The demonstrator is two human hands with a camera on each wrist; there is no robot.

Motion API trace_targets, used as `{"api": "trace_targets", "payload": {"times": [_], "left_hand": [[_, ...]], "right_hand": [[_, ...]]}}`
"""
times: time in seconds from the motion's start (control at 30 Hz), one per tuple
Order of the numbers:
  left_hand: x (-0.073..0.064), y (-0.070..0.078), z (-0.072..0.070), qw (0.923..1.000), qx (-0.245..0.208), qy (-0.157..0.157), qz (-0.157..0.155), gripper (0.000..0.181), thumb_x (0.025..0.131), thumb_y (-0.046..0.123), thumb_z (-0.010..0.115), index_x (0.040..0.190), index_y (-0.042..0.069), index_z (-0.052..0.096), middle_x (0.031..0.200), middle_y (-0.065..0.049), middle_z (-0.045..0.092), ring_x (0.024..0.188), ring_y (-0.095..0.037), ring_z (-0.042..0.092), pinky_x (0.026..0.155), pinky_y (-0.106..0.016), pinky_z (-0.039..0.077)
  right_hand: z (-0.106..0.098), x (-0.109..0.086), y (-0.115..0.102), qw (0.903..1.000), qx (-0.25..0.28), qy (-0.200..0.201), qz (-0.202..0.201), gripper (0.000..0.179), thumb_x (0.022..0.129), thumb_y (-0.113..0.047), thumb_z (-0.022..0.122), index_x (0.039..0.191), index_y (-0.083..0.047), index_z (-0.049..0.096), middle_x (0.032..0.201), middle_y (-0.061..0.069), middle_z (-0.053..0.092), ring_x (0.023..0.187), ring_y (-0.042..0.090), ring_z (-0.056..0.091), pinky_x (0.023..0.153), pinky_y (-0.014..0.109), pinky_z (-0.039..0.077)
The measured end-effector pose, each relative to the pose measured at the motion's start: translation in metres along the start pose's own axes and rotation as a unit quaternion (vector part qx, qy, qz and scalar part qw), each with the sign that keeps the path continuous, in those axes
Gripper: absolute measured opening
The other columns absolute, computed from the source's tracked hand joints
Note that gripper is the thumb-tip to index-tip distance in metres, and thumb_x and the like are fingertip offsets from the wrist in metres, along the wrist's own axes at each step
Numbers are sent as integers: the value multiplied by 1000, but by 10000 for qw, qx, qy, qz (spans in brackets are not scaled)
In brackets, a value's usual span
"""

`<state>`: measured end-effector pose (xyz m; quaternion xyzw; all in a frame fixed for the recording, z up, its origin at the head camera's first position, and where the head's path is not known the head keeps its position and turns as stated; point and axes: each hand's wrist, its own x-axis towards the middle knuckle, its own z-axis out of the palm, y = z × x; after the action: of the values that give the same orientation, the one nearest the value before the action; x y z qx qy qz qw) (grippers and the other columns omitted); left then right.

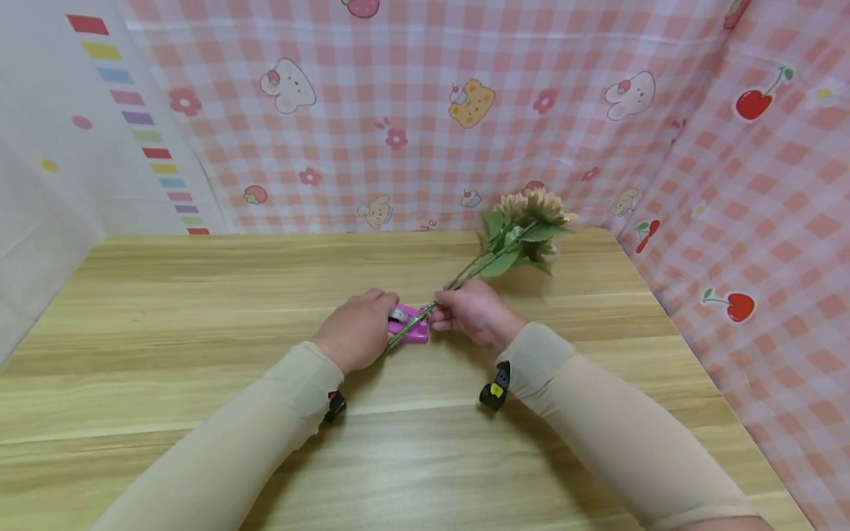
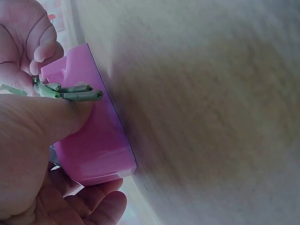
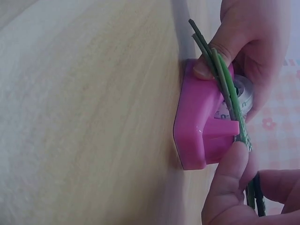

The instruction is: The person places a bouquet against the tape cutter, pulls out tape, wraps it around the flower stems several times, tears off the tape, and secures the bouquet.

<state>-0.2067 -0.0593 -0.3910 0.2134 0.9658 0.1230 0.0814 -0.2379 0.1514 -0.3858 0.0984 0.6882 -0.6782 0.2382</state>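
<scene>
A pink tape dispenser [image 3: 194, 122] with a roll of clear tape [image 3: 243, 96] stands on the wooden table. My left hand [image 1: 358, 328] grips it, thumb on the near side and fingers round the far side. My right hand [image 1: 474, 313] pinches the green stems [image 3: 225, 84] of a bunch of artificial flowers [image 1: 531, 210] with pale beige heads and green leaves. Across the dispenser's top the stems slant, their cut ends [image 2: 86, 93] passing over my left thumb. Shiny clear tape shows on the stems by my right fingertips.
The wooden table [image 1: 199, 295] meets a pink checked cloth [image 1: 412, 169] at the back, and another checked cloth [image 1: 750, 221] hangs along the right. A small black wrist camera [image 1: 494, 391] hangs under the right wrist, with another [image 1: 335, 405] under the left.
</scene>
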Motion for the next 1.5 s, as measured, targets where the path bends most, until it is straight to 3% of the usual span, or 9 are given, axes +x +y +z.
{"api": "trace_targets", "payload": {"times": [0.3, 0.6, 1.13, 1.33, 1.5], "left_hand": [[-2, 1, -1, 10000, -10, 42, 53, 54, 109, 23, 52, 158, 2, 43, 159, -18, 50, 143, -39, 53, 124, -51, 44], [-2, 3, -2, 10000, -51, 38, 56, 54, 109, 23, 52, 158, 2, 44, 158, -18, 50, 143, -39, 53, 123, -51, 44], [-1, 2, -1, 9999, 5, 70, 103, 54, 108, 19, 55, 157, 1, 44, 157, -19, 52, 142, -38, 54, 122, -51, 45], [-1, 1, -1, 9999, 4, 98, 125, 53, 108, 19, 55, 157, 0, 45, 155, -19, 53, 141, -38, 55, 122, -50, 46], [0, 0, 0, 9999, 14, 61, 86, 54, 108, 19, 55, 158, 1, 44, 157, -18, 52, 143, -38, 54, 123, -50, 44]], "right_hand": [[5, 1, 2, 9993, 169, 227, -233, 3, 108, -1, 47, 107, -1, 50, 75, 5, 64, 64, 13, 64, 66, 24, 64], [7, 0, 2, 9986, 309, 342, -261, 17, 109, -1, 47, 124, 8, 47, 76, 6, 64, 65, 13, 65, 66, 24, 64], [4, 1, 1, 9925, 1220, 59, -35, 4, 109, -4, 44, 110, -3, 48, 99, 9, 60, 71, 15, 59, 71, 27, 60], [6, 3, 2, 9943, 1056, 84, -76, 4, 111, -11, 50, 109, -7, 49, 88, 5, 58, 71, 13, 58, 70, 24, 61], [2, 3, 4, 9963, 823, 244, -51, 6, 107, -10, 59, 110, -8, 54, 82, 5, 65, 67, 13, 64, 66, 24, 63]]}}
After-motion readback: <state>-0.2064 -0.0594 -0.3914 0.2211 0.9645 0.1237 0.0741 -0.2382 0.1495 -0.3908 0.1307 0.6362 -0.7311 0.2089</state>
